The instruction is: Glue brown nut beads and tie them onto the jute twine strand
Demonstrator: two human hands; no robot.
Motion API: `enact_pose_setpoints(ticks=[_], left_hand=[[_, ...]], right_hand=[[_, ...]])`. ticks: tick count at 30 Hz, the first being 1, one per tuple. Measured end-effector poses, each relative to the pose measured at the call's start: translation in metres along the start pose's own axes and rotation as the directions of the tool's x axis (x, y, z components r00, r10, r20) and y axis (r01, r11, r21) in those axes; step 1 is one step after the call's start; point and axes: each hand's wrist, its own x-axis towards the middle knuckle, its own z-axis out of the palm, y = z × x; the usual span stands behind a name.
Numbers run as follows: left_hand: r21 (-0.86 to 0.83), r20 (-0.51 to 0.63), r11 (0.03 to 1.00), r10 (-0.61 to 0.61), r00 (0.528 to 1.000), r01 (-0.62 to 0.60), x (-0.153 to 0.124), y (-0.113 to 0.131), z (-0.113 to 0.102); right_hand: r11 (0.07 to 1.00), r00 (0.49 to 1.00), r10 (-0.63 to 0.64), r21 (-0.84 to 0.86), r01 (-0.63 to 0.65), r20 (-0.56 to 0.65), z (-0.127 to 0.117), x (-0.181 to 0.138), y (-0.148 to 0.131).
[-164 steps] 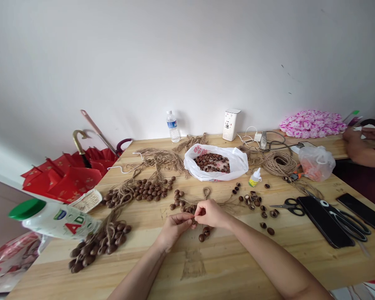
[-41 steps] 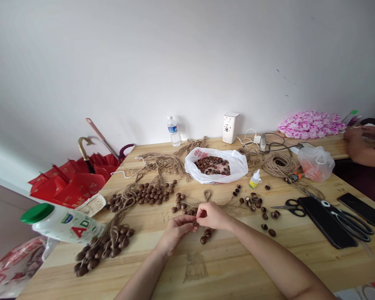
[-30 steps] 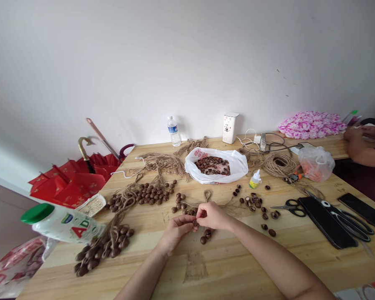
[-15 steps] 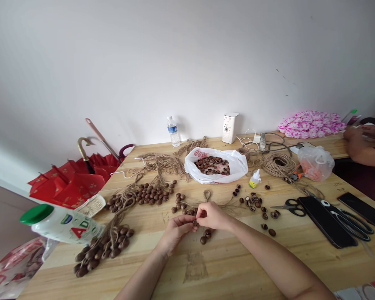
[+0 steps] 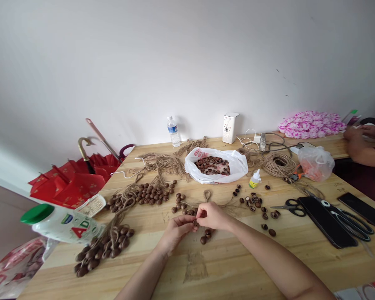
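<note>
A brown nut shell (image 5: 195,223) is pinched in the fingertips of my left hand (image 5: 177,230). My right hand (image 5: 213,215) meets it there, thumb and forefinger closed on what looks like the end of a twine strand, mostly hidden by the fingers. Just beyond the hands lies a twine loop (image 5: 207,194) whose strands spread out both ways. Shells on strands (image 5: 179,202) lie to the left of it, and a few more hanging shells (image 5: 205,237) rest below my right hand. Loose half shells (image 5: 254,201) are scattered to the right.
Behind my hands stand a white plastic bag (image 5: 237,171) of shells and a small glue bottle (image 5: 255,179). Scissors (image 5: 292,207), phones and a twine coil (image 5: 278,163) lie right. Finished-looking shell bunches (image 5: 104,246) and a white bottle (image 5: 65,227) are left. Another person's arm (image 5: 362,146) shows far right.
</note>
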Motion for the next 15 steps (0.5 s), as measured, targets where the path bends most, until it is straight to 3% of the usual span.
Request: enact_pose_setpoints(ticks=[15], left_hand=[[0.009, -0.012, 1.000, 0.000, 1.000, 0.000, 0.0007, 0.0008, 0.0007]], right_hand=[[1.000, 1.000, -0.013, 0.004, 0.013, -0.010, -0.0002, -0.0003, -0.0008]])
